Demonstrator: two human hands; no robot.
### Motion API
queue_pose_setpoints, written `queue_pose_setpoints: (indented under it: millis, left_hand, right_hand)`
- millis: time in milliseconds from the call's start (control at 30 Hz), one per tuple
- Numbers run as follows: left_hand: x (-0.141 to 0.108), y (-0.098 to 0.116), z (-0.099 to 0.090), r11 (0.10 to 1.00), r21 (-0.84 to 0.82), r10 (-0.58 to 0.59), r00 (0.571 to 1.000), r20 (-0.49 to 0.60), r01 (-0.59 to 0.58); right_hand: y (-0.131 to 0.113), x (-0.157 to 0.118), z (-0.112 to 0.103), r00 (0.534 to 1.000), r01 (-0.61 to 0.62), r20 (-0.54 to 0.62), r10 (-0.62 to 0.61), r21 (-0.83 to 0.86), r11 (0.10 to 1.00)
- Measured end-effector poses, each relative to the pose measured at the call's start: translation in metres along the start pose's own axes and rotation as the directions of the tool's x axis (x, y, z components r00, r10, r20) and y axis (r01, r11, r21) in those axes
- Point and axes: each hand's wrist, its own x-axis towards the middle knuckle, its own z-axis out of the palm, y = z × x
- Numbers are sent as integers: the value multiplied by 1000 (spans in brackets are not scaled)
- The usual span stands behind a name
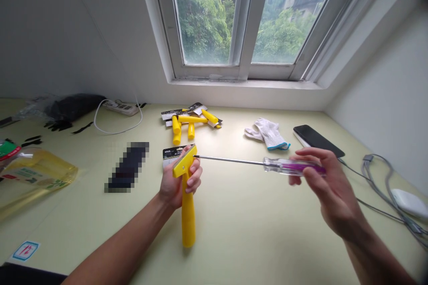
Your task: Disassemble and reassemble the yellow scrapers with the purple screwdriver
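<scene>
My left hand (174, 187) is closed around the neck of a yellow scraper (188, 218), just below its wide head. The scraper stands nearly upright, with its handle pointing down and a metal strip along the head's upper edge. In my right hand (329, 187) is a screwdriver (284, 166) with a clear and purple handle. Its long shaft lies almost level, and the tip meets the scraper head near a screw on the right side. A black and white packaging card (170, 155) lies behind my left hand, partly hidden by it.
Several yellow scrapers (192, 120) with cards lie in a pile toward the window. Right of them are a white glove (267, 132), a black phone (317, 139) and grey cables (384, 178). On the left are a yellow liquid pouch (40, 173), a power strip (121, 107) and a pixelated dark object (129, 167).
</scene>
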Motion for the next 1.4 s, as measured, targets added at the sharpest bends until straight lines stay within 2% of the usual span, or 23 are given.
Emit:
queue_pose_setpoints:
  millis: [67,100,200,267,300,400,467,500,567,667,733,800,833,900,933,1000,1033,1100,1167,1200,1267,1333,1400]
  left_hand:
    - [0,1,-1,1000,11,-2,1000,3,2]
    - [0,2,-1,1000,20,-6,1000,14,6]
    - [-1,1,3,998,51,-25,998,61,22]
    - [-3,0,7,997,76,-32,997,76,26]
    - [-3,0,9,996,87,-31,997,75,24]
    - [-5,2,11,994,111,-27,998,63,20]
    - [-6,3,10,994,110,-9,998,67,1]
    - [-7,3,10,995,102,10,997,75,-17]
    - [-8,2,8,995,83,48,993,104,-57]
    - [-9,1,7,995,69,64,986,152,-75]
    - [-9,2,7,994,71,69,985,158,-81]
    - [-9,3,8,993,84,72,988,140,-84]
    - [-9,4,9,992,90,74,989,126,-86]
    - [-9,5,10,991,100,75,992,101,-85]
    - [-9,5,11,991,103,74,993,93,-83]
    - [-9,5,14,991,111,64,995,83,-73]
    - [-9,5,16,991,117,52,996,78,-61]
    - [-9,6,18,991,126,42,997,61,-49]
    - [-9,7,19,990,128,44,998,50,-51]
    - [-9,7,19,990,128,53,997,53,-60]
    - [-9,6,19,987,138,71,994,80,-82]
    - [-9,5,17,982,149,95,989,116,-112]
    - [-9,5,16,976,161,122,983,139,-144]
  right_hand:
    - [3,0,0,994,68,82,-77,112,991]
    - [4,0,0,991,103,64,-113,150,983]
    - [0,0,-2,980,173,-120,-160,102,980]
    - [-6,-1,-4,973,102,-206,-101,-8,995]
    - [-9,-1,-6,977,42,-207,-51,-49,998]
    - [-13,0,-11,998,-48,-50,47,-20,999]
    - [-9,1,-12,996,-46,78,37,105,993]
    - [-7,2,-13,995,-37,98,21,165,986]
    - [-1,3,-12,999,-20,42,11,220,975]
    - [5,6,-9,993,-85,-66,95,144,986]
    - [6,7,-7,990,-135,-20,139,122,983]
    - [5,7,-5,994,-102,72,87,238,966]
    - [4,7,-4,996,-63,83,39,321,945]
    - [3,5,-1,1000,16,14,-23,398,917]
    - [3,4,-1,999,30,-45,-14,364,931]
    - [4,3,0,989,-18,-138,52,235,972]
    - [4,3,0,986,-55,-144,84,197,979]
    - [5,4,0,993,-86,-60,103,240,967]
    - [7,4,-1,999,-51,38,39,371,927]
    - [8,4,-1,999,-27,49,7,413,910]
    - [10,3,-1,999,-8,-27,19,379,925]
    - [12,2,0,986,-68,-131,104,258,964]
    - [13,2,1,977,-139,-126,169,216,967]
